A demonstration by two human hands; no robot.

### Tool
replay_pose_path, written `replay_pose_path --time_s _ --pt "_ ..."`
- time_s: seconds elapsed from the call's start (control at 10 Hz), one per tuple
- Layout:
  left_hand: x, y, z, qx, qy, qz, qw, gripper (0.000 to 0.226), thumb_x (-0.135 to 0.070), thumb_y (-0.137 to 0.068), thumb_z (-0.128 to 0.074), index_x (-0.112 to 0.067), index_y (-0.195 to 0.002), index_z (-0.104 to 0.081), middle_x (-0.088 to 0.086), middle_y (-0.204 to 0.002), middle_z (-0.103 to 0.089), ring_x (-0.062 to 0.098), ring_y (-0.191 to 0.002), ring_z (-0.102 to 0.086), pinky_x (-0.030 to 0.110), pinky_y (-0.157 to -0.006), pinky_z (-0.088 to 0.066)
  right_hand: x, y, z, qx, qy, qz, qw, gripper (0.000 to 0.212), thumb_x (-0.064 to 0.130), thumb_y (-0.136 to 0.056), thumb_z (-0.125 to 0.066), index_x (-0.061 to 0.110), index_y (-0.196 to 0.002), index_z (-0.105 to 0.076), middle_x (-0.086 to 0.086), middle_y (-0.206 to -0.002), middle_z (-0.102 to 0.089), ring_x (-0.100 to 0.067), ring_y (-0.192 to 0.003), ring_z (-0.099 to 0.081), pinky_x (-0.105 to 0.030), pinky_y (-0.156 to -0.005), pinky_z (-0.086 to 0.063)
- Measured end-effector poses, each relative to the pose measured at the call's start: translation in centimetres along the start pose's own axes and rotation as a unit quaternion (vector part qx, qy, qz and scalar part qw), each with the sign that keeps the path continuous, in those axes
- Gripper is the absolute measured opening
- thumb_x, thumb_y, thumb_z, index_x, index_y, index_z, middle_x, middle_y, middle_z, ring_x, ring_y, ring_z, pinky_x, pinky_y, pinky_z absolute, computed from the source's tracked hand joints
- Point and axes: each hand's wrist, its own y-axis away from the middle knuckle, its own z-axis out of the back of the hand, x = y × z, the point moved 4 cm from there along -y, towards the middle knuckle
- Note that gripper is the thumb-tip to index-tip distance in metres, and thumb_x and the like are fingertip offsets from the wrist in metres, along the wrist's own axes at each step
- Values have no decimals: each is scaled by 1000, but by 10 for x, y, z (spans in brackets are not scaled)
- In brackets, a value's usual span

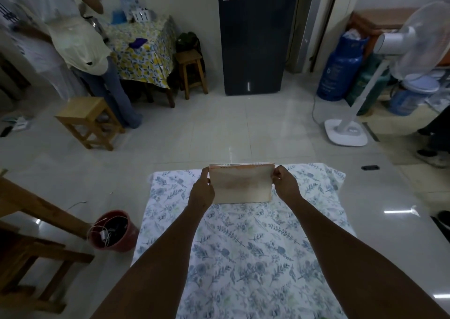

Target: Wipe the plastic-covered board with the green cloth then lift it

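A pale, tan rectangular board (241,184) with white ring bindings along its top edge stands upright on its lower edge on the floral-covered surface (243,250). My left hand (202,189) grips its left edge and my right hand (286,183) grips its right edge, both arms stretched forward. No green cloth shows clearly; only a faint green sliver at the bottom edge of the view.
A red bucket (113,231) with cables sits left of the covered surface. Wooden stools (89,121) and a person (80,38) stand at the far left by a patterned table. A standing fan (350,123), a blue gas cylinder (341,72) and a dark cabinet (255,36) lie beyond.
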Motion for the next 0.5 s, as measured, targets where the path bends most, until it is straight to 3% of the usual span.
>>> replay_pose_path --time_s 0.1,0.2,0.3,0.4,0.5 --pt "2 2 6 -4 -1 13 1000 55 7 -87 -42 -16 -136 -38 15 -134 -55 28 -120 -54 33 -88 -48 6 3 2 -1 -37 -30 999 14 6 -89 -55 8 -102 -58 -1 -97 -62 -21 -93 -59 -26 -70 -37" --pt "-1 3 15 -12 -7 31 999 60 10 -84 -39 -10 -140 -36 14 -148 -41 28 -135 -40 38 -109 -39 12 5 8 -31 -46 -32 998 22 5 -89 -54 6 -111 -56 -7 -107 -64 -24 -100 -60 -26 -78 -38" --pt "-17 5 38 -17 -59 -4 998 60 5 -86 -38 -10 -144 -32 10 -155 -33 24 -143 -29 39 -119 -26 35 9 25 -76 -16 44 996 33 5 -92 -47 10 -124 -55 -9 -128 -61 -25 -118 -56 -29 -97 -41" --pt "-42 4 57 -34 -100 -62 992 55 1 -91 -38 -8 -145 -31 13 -154 -32 26 -143 -28 39 -119 -24 70 7 41 -110 21 126 986 38 7 -93 -44 13 -129 -54 -7 -134 -58 -22 -123 -54 -26 -105 -34" --pt "-92 0 89 -60 -165 -143 974 47 -18 -99 -40 -6 -144 -30 15 -154 -32 32 -143 -26 45 -116 -27 127 3 62 -77 129 210 966 41 10 -97 -41 12 -137 -47 -9 -145 -48 -25 -135 -41 -40 -113 -26"
